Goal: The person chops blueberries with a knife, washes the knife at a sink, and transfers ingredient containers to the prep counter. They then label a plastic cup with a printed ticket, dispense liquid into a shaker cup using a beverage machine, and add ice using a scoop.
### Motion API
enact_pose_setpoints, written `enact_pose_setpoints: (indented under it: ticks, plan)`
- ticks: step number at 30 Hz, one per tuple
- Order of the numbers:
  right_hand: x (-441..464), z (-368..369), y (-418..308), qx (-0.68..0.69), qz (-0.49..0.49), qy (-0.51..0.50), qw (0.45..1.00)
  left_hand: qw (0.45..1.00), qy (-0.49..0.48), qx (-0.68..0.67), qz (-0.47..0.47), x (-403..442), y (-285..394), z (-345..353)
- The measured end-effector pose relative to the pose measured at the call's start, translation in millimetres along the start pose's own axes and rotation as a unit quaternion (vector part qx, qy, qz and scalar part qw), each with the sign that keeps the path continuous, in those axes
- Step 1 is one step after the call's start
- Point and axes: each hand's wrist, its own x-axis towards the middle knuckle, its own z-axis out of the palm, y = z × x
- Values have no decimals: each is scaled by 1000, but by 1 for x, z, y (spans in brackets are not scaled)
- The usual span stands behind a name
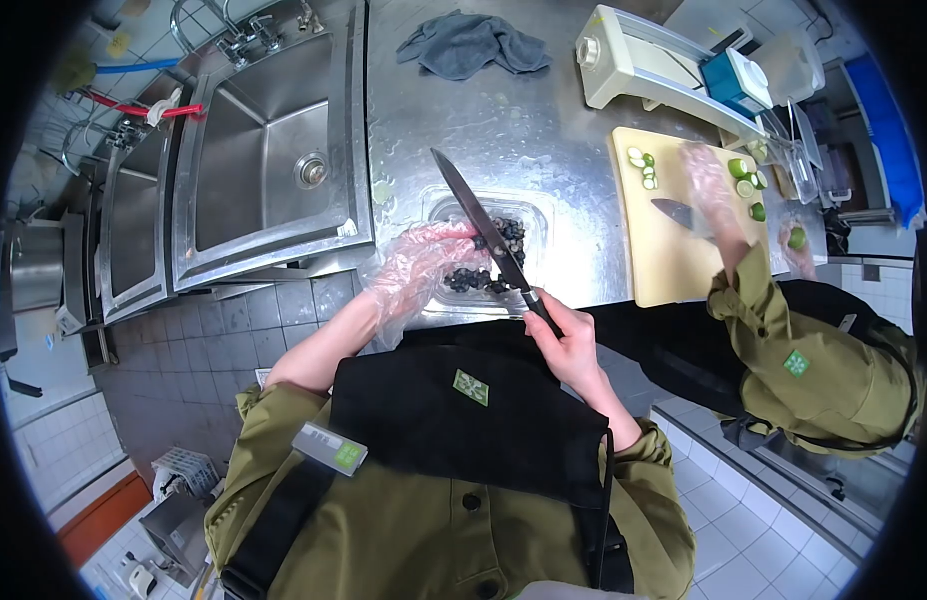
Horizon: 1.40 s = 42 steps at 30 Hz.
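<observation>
My right hand (567, 343), bare, is wrapped round the black handle of a long kitchen knife (471, 205). The blade slants up and to the left, over a clear shallow container (537, 222). Several small, dark, round pieces (474, 280) that look like blueberries lie in the container. My left hand (419, 268), in a clear plastic glove, is at the container's left side with its fingers stretched toward the blade and the dark pieces. The fingertips reach close to the blade; whether they touch it I cannot tell.
Right of me, a co-worker's gloved hand (706, 175) is at a second knife (672, 212) on a cutting board (649, 270) with cut limes (739, 168). A grey cloth (474, 45) lies at the back of the steel counter (404, 130). Sinks (264, 150) stand left; a cream-coloured appliance (609, 60) stands back right.
</observation>
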Motion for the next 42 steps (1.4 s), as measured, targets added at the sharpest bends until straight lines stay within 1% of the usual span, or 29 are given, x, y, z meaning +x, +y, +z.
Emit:
enact_pose_setpoints:
  ticks: [2,3,5,8,9,11,12,13,14,15,16,17,18,19,21,22,23,25,28,31,32,35,36,39,41,42]
  plan:
    - [-2,2,0,2,10,-1,1000,1000,1,-2,8,0,-3,0]
    - [-3,4,0,4,15,-1,1000,1000,10,27,-13,0,-4,-1]
    - [-3,10,-2,-30,-29,13,999,995,25,85,-55,-2,-6,-1]
    - [0,20,2,-86,-88,35,992,998,35,51,-17,1,-24,-9]
    - [0,23,3,-105,-107,43,988,1000,26,9,-8,0,-23,-7]
    - [-3,25,1,-160,-108,30,981,997,12,-77,11,-5,-17,0]
    - [-6,25,0,-191,-105,25,976,993,16,-119,-3,-8,-11,7]
    - [-9,25,-1,-222,-101,19,970,996,20,-82,-23,-8,-10,8]
    - [-10,22,-2,-252,-70,-18,965,998,25,-46,-42,-8,-10,8]
    - [-9,19,2,-230,-85,2,969,998,29,-10,-59,-6,-9,7]
    - [-8,18,6,-207,-100,21,973,991,20,123,-51,-4,-7,5]
    - [-7,17,10,-184,-114,40,975,955,-37,295,20,4,-5,4]
    - [-5,15,11,-152,-128,75,977,881,-93,455,90,16,-2,4]
    - [-6,10,7,-141,-88,75,983,773,-144,598,157,26,-1,3]
    - [-2,5,3,-98,-65,97,988,757,-170,613,149,60,-30,-7]
    - [-1,1,0,-90,-38,85,992,747,-183,622,147,67,-35,4]
    - [-1,-1,3,-95,-27,83,992,665,-187,693,206,69,-38,13]
    - [-2,-4,4,-105,-57,102,988,563,-212,792,102,82,-43,20]
    - [-4,-5,7,-94,-53,109,988,558,-185,805,80,81,-49,22]
    - [-9,-7,12,-70,-14,123,990,505,-190,841,29,73,-28,27]
    - [-11,-8,13,-65,-1,128,990,435,-233,861,124,80,-34,8]
    - [-11,-10,16,-65,-4,128,990,571,-204,771,195,80,-16,-3]
    - [-9,-9,17,-66,-15,127,990,597,-176,744,243,80,-17,-8]
    - [-8,-9,18,-65,-37,123,990,644,-200,714,189,81,-27,-9]
    - [-7,-9,14,-60,-38,116,991,522,-224,804,173,75,-36,-2]
    - [-7,-9,12,-54,-23,112,992,456,-234,843,164,71,-41,2]
